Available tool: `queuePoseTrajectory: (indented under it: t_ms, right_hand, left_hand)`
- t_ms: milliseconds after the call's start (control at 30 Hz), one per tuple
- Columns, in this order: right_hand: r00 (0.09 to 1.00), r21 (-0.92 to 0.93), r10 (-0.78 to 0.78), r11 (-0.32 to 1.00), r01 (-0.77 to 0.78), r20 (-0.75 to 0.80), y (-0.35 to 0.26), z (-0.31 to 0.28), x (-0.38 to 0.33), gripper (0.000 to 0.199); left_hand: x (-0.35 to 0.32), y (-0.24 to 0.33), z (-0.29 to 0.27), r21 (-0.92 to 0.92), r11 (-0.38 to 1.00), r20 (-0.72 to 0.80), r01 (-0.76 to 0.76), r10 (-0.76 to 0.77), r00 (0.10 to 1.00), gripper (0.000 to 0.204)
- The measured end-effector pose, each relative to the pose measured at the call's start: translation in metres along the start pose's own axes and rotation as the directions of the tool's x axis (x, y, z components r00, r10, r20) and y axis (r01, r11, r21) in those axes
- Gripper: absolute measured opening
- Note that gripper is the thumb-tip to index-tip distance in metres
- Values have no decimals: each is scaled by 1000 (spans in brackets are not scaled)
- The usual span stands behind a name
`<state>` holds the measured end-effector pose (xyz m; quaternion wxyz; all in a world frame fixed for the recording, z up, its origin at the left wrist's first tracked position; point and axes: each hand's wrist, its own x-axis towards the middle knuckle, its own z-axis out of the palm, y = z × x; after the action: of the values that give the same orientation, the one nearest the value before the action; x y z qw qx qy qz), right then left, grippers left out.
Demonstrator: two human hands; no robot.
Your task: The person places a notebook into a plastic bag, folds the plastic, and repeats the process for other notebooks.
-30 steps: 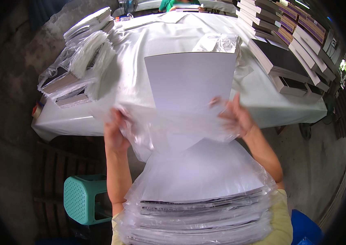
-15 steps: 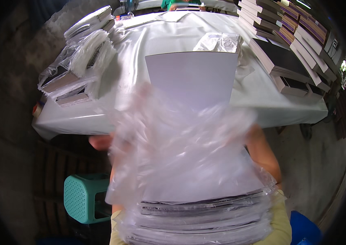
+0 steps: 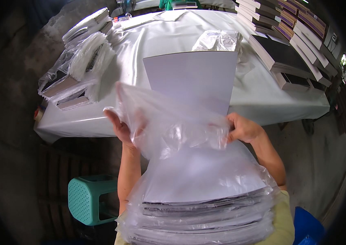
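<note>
A clear plastic bag [image 3: 173, 118] is stretched crumpled between my two hands, above the stack on my lap. My left hand [image 3: 122, 130] has the bag's left edge between its thumb and fingers; some fingers show blurred through the film. At the bag's right edge, my right hand [image 3: 242, 128] pinches the plastic with curled fingers. Below, a stack of flat items in clear plastic [image 3: 205, 216] rests on my lap, a pale sheet showing on top. Behind the bag rises a white board [image 3: 191, 77], its lower part hidden by the film.
A table with a white cloth [image 3: 132, 53] stands ahead. Plastic-wrapped book-like blocks [image 3: 79, 61] lie at its left; dark-topped thick stacks [image 3: 281, 55] are piled right. A folded plastic packet [image 3: 217, 41] lies behind the board. A green stool [image 3: 85, 200] stands lower left, a blue object [image 3: 306, 226] lower right.
The bag was blurred and spread wide over the stack; now it is smaller, gathered higher between my hands. Both hands show more clearly now, the left one closer in at the bag's edge.
</note>
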<state>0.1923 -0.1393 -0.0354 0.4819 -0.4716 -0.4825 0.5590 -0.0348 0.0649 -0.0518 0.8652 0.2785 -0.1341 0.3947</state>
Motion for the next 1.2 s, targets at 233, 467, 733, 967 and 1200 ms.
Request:
queuePoseTrajectory:
  t_ms: [233,467,733,967,1200]
  right_hand:
    - [886,669,-167,600,439,-432,19,-51,-5,23]
    - [721,792,-611,240,561,-326,-1,-49,14,37]
    - [807,-408,-344,902,141,-481,-50,-35,21,59]
    - [185,-818,-797,557,-142,-575,-48,-75,61,28]
    - [-12,-933,-939,344,-104,-345,-34,-45,47,15]
  left_hand:
    - [11,27,-8,693,484,-181,534,-600,779,84]
    - [53,-2,18,871,278,-350,405,-226,909,38]
    - [97,9,3,811,-585,250,1,347,904,76]
    - [82,-11,6,794,-606,294,-58,299,908,78]
    - [47,15,18,899,-353,364,-258,280,888,27]
